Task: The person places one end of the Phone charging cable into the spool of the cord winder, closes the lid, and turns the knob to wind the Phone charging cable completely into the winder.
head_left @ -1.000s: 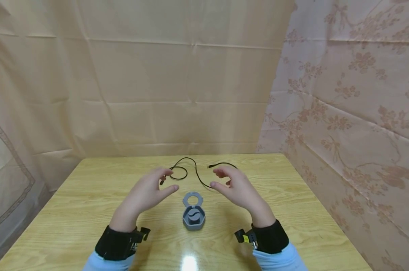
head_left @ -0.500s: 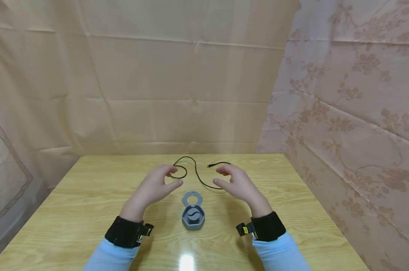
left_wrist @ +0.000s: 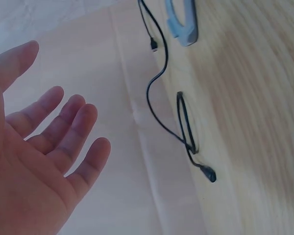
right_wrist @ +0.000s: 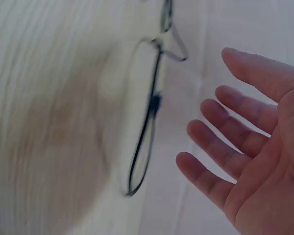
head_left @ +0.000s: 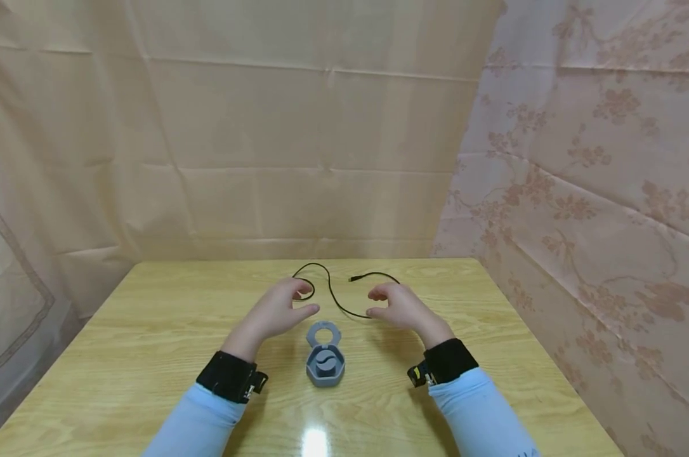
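Note:
A thin black cable [head_left: 332, 291] lies in loose curves on the table, with a coil at its left and a small plug [head_left: 353, 278] at one end. Above the coil hovers my left hand [head_left: 276, 312], fingers relaxed and holding nothing. My right hand [head_left: 403, 308] hangs over the cable's right-hand bend, likewise with nothing in it. The left wrist view shows another plug [left_wrist: 208, 173] beside the coil. Between the wrists, nearer to me, sits a grey hexagonal case [head_left: 325, 365], its ring-shaped lid [head_left: 324, 325] flipped back and a round core inside.
The wooden table [head_left: 122, 355] ends at the back against a beige cloth [head_left: 236, 152]. A flower-patterned cloth [head_left: 596, 190] hangs along the right side. A bright light reflection shows on the table near the front.
My left hand has moved right and slightly forward, coming over the coil. The right hand has shifted a little to the right. The cable and case stay where they were.

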`<state>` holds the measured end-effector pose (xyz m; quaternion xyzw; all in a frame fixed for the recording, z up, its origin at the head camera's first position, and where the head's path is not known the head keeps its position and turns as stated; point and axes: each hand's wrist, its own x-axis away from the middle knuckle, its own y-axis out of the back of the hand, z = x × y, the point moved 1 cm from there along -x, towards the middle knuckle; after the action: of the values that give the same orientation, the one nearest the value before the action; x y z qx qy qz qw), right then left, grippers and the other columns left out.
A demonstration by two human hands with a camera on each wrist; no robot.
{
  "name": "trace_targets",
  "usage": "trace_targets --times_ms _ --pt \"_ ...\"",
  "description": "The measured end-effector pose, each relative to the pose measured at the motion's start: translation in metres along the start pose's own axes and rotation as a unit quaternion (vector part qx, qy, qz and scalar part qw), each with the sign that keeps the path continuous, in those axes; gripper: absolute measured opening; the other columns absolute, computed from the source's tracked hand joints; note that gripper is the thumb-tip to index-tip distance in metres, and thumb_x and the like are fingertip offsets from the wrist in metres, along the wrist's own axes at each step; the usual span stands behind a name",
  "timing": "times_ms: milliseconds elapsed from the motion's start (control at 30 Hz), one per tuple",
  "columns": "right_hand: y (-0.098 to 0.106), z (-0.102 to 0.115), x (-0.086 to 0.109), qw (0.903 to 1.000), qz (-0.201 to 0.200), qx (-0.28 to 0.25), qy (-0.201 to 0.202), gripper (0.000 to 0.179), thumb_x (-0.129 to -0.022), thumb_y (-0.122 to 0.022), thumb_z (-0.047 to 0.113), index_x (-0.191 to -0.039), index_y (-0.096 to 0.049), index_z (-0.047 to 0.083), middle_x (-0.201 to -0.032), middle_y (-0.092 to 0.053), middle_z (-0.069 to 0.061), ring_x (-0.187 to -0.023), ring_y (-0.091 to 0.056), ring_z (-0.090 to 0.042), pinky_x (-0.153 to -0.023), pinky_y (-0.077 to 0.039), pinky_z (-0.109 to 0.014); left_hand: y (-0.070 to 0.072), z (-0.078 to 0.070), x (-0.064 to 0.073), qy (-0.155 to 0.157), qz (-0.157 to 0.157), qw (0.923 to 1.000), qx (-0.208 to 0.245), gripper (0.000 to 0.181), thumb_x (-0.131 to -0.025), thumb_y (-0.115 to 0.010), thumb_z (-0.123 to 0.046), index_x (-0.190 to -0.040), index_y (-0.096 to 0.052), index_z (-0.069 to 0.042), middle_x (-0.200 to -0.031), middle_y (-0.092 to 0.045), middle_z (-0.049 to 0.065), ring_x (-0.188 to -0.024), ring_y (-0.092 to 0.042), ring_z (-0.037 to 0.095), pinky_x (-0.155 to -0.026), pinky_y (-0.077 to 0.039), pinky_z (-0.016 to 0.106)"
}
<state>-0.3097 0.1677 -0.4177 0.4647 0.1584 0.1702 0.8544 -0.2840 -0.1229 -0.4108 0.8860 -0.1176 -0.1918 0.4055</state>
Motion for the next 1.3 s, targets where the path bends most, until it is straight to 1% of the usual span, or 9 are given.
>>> trace_targets --times_ms 167,333,600,733,867,1000,1100,1200,1300 --pt "-0.004 -0.015 -0.004 0.9995 0.02 0.014 -0.018 0.038 -0.093 -0.075 0.017 -0.124 -0.068 -0.003 -0.12 -0.068 -0.014 -0.116 -0.062 -0.033 -0.1 -0.048 -0.047 -0.007 0.005 -0.005 0.01 0.009 0.9999 -0.001 0.044 -0.094 -0.075 -0.031 -0.127 -0.065 -0.004 -0.122 -0.065 0.01 -0.111 -0.061 0.028 -0.094 -0.051 0.046" --pt "-0.007 -0.027 -0.007 0.9986 0.035 0.028 -0.028 0.035 -0.094 -0.074 0.014 -0.123 -0.068 -0.004 -0.119 -0.068 -0.015 -0.116 -0.061 -0.034 -0.099 -0.049 -0.048 -0.01 0.007 -0.009 0.016 0.016 0.9997 0.001 0.045 -0.095 -0.075 -0.031 -0.127 -0.064 -0.003 -0.123 -0.065 0.013 -0.112 -0.06 0.031 -0.094 -0.051 0.047" --pt "-0.011 -0.039 -0.01 0.9964 0.056 0.051 -0.037 0.033 -0.089 -0.08 0.013 -0.118 -0.071 -0.001 -0.115 -0.07 -0.01 -0.114 -0.063 -0.029 -0.097 -0.05 -0.044 -0.017 0.006 -0.019 0.021 0.027 0.9994 -0.012 0.041 -0.095 -0.074 -0.033 -0.124 -0.067 -0.005 -0.12 -0.066 0.011 -0.111 -0.061 0.031 -0.093 -0.051 0.046" --pt "-0.013 -0.042 -0.011 0.9953 0.063 0.069 -0.026 0.02 -0.089 -0.08 0.011 -0.107 -0.076 0.003 -0.102 -0.072 -0.004 -0.1 -0.065 -0.023 -0.089 -0.053 -0.04 -0.02 0.006 -0.022 0.022 0.035 0.999 -0.015 0.041 -0.095 -0.074 -0.03 -0.125 -0.067 -0.003 -0.122 -0.066 0.014 -0.11 -0.061 0.031 -0.094 -0.051 0.046" --pt "-0.014 -0.042 -0.011 0.9918 0.077 0.102 0.01 0.001 -0.09 -0.077 0.009 -0.09 -0.077 0.009 -0.086 -0.069 0.003 -0.08 -0.06 -0.015 -0.077 -0.052 -0.037 -0.021 0.007 -0.023 0.026 0.037 0.9987 -0.022 0.04 -0.095 -0.074 -0.03 -0.124 -0.068 -0.003 -0.121 -0.065 0.014 -0.109 -0.062 0.032 -0.092 -0.051 0.046" --pt "-0.014 -0.042 -0.01 0.9879 0.081 0.128 0.035 0.008 -0.09 -0.076 0.007 -0.085 -0.075 0.013 -0.081 -0.066 0.007 -0.075 -0.057 -0.012 -0.076 -0.051 -0.037 -0.02 0.007 -0.022 0.03 0.043 0.9985 -0.015 0.042 -0.095 -0.074 -0.031 -0.124 -0.067 -0.002 -0.123 -0.063 0.017 -0.11 -0.062 0.034 -0.093 -0.051 0.047" --pt "-0.013 -0.041 -0.009 0.9872 0.084 0.132 0.031 0.011 -0.091 -0.076 0.009 -0.083 -0.076 0.015 -0.078 -0.065 0.008 -0.073 -0.057 -0.011 -0.074 -0.051 -0.036 -0.02 0.008 -0.021 0.025 0.043 0.9987 -0.014 0.04 -0.095 -0.074 -0.029 -0.122 -0.067 -0.001 -0.123 -0.063 0.018 -0.109 -0.062 0.035 -0.093 -0.051 0.048" --pt "-0.013 -0.039 -0.008 0.9891 0.09 0.115 0.017 0.014 -0.093 -0.076 0.013 -0.08 -0.074 0.017 -0.072 -0.061 0.01 -0.067 -0.052 -0.01 -0.067 -0.047 -0.033 -0.018 0.011 -0.022 0.016 0.039 0.9986 -0.032 0.039 -0.095 -0.074 -0.029 -0.121 -0.067 -0.001 -0.121 -0.065 0.016 -0.107 -0.063 0.033 -0.092 -0.052 0.047" --pt "-0.011 -0.037 -0.007 0.9928 0.095 0.072 0.011 0.015 -0.095 -0.074 0.016 -0.08 -0.074 0.016 -0.068 -0.055 0.01 -0.062 -0.047 -0.009 -0.061 -0.041 -0.03 -0.014 0.015 -0.021 0.013 0.035 0.9982 -0.048 0.039 -0.095 -0.074 -0.029 -0.122 -0.067 -0.002 -0.121 -0.066 0.014 -0.107 -0.064 0.032 -0.092 -0.052 0.046"
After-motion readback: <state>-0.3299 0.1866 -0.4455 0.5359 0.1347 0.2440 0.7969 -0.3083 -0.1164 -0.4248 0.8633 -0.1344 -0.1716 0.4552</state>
